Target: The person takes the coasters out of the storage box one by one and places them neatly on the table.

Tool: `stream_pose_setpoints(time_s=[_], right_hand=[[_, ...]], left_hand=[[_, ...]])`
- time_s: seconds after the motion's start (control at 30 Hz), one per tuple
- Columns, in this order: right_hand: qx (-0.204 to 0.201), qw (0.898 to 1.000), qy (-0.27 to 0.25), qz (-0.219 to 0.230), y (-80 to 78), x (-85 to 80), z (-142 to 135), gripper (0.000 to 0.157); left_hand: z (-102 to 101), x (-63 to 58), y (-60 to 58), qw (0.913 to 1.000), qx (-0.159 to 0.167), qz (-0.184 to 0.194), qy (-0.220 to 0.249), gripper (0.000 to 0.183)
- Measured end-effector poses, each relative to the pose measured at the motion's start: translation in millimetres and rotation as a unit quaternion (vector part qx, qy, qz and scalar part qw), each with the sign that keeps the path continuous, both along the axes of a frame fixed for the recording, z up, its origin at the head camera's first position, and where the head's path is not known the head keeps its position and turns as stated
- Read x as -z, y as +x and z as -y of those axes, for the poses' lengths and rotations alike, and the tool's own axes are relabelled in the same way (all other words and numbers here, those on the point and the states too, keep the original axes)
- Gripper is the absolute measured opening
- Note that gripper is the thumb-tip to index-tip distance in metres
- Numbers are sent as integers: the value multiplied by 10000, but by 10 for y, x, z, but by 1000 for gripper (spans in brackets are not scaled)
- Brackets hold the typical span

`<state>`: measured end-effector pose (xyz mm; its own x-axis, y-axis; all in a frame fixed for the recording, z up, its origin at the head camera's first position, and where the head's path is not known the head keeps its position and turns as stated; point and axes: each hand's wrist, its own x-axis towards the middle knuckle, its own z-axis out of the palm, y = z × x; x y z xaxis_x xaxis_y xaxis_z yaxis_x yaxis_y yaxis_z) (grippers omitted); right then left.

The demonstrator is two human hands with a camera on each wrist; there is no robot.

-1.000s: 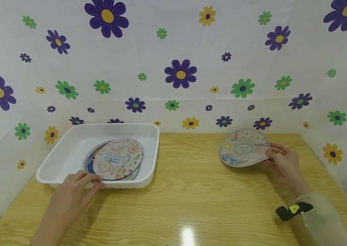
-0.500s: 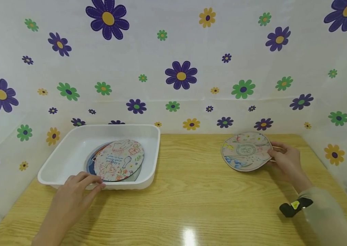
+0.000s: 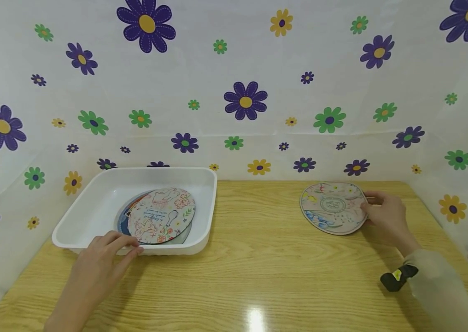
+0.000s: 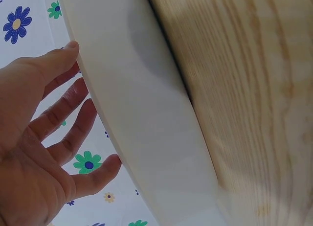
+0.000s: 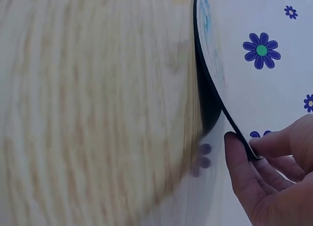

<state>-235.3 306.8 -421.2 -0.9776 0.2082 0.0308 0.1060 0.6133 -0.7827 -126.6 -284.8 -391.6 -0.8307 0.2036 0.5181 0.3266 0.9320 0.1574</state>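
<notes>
Passage is left over table (image 3: 259, 249) between tray (image 3: 89, 216) and mat (image 3: 333, 210). Near rim (image 3: 172, 249) is partly blocked by left hand (image 3: 100, 263).

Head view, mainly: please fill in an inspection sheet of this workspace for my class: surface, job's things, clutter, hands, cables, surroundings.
Surface: wood-grain table, with a bright reflection near the front.
Job's things: white tray holding overlapping round mats, a pale patterned mat on top; count unclear. A floral mat is at the right.
Clutter: nothing seen.
Hands: left hand touches the tray's near rim; right hand pinches the floral mat's right edge.
Cables: nothing seen.
Surroundings: white cloth printed with purple, green and yellow flowers, behind and at both sides.
</notes>
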Motion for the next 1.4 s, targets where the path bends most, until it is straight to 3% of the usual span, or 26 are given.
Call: stream_pose_setpoints(time_s=[0.2,0.77,1.13,1.4], right_hand=[[-207,9971,677,-293,18,29,-8,42],[-498,9821,1816,71,-6,37,-76,48],[-550,9777,1974,460,6,34,-58,46],[-795,9772,1956,205,56,-9,-6,45]], left_hand=[[-1,-5,5,10000,6,-26,16,20],[8,17,15,10000,45,19,40,19],[-4,5,18,9998,152,-98,57,19],[10,23,24,9997,202,-139,1,24]])
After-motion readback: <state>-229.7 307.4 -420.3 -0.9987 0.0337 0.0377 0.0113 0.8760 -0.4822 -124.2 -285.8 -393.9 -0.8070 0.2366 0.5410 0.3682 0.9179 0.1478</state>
